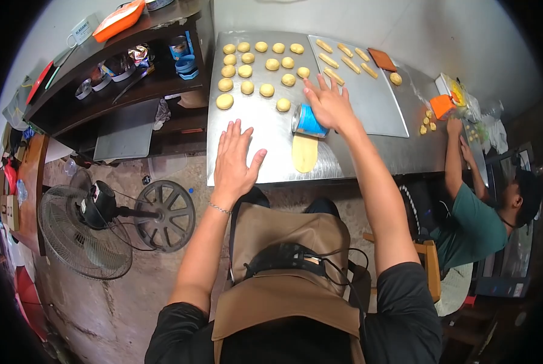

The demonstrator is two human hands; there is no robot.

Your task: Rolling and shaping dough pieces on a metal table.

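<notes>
My left hand lies flat near the front left of the steel work table, its fingers spread and nothing in it. With fingers outstretched, my right hand rests its palm side against a blue can lying on its side, without gripping it. A flattened oval strip of dough extends from beneath the can towards me; the can hides its far end. Beyond my hands, several round dough balls sit in loose rows. Several rolled dough sticks rest on a metal tray to the right.
A co-worker sits at the right, hands near small dough pieces and an orange container. A brown flat block borders the tray. Dark shelves stand left of the table, with a pedestal fan on the floor.
</notes>
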